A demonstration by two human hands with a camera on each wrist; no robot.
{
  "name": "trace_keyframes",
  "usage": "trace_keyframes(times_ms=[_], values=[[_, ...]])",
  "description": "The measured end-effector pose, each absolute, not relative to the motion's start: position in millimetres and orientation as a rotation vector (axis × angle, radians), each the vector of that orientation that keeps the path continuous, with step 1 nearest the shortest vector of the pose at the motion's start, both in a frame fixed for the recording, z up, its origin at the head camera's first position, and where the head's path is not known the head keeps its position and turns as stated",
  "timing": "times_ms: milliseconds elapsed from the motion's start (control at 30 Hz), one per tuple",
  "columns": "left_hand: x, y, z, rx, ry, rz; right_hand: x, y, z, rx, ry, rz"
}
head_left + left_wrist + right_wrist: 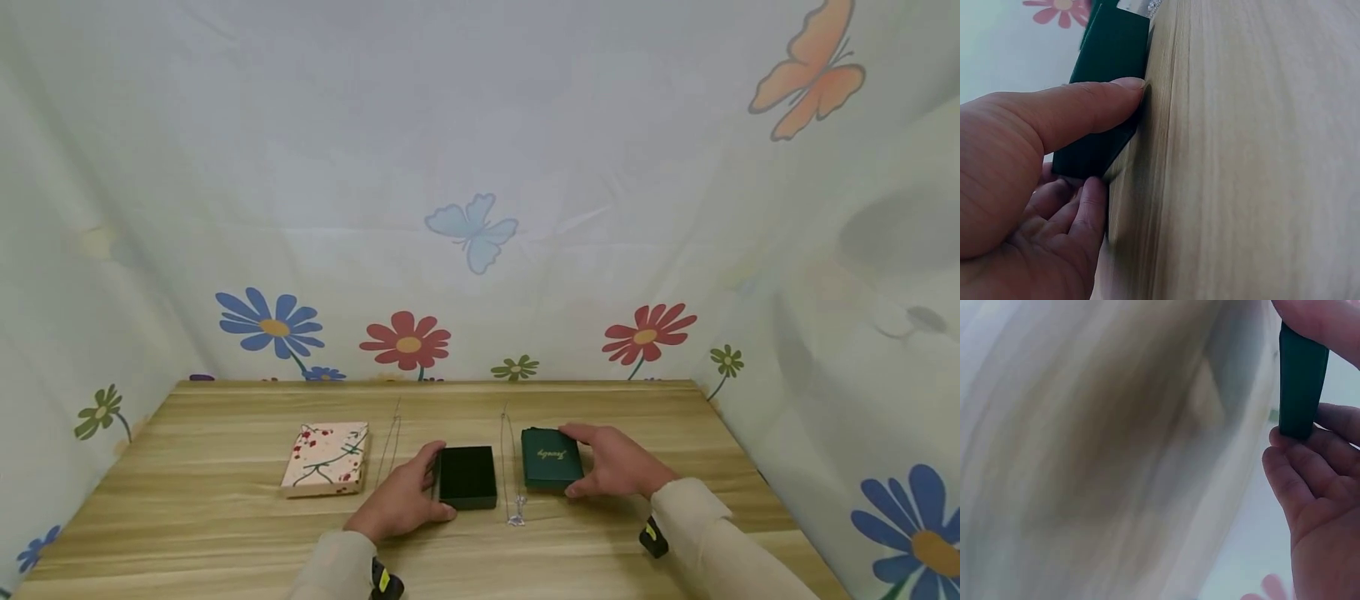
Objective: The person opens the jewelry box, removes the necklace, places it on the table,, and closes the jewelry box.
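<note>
My left hand point(405, 496) grips a dark green box base point(468, 493) by its left side, thumb along the front and fingers toward the back. The base stands on the table, its dark inside facing up; in the left wrist view the thumb lies across the green wall point(1113, 47). To the right, my right hand point(618, 462) pinches the green box lid point(552, 458), which has gold lettering on top. The right wrist view shows the lid point(1300, 381) edge-on between thumb and fingers. A thin necklace with a silvery pendant point(516, 518) lies between base and lid.
A pale pink box with a floral print point(326, 458) lies at the left of the wooden table point(225, 517). Another thin chain point(390, 442) is stretched between it and the base. A flower-printed cloth point(480, 317) hangs behind the table's far edge.
</note>
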State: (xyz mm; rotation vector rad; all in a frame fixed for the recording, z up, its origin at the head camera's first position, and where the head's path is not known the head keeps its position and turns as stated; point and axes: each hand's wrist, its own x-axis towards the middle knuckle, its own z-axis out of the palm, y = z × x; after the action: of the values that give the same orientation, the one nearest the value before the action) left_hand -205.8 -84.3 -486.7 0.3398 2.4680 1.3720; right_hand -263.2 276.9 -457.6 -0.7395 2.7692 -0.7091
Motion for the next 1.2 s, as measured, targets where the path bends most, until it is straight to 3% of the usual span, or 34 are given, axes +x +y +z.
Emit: trace_keyframes(times_ms=[467, 1200], values=[[-204.7, -83.6, -486.7, 0.321, 2.469, 1.378, -257.7, 221.8, -441.8, -0.921, 2.746, -0.666], [-204.6, -82.2, -488.4, 0.368, 2.546, 1.361, -254.1, 158.1, -456.1, -1.023, 2.726, -0.543]])
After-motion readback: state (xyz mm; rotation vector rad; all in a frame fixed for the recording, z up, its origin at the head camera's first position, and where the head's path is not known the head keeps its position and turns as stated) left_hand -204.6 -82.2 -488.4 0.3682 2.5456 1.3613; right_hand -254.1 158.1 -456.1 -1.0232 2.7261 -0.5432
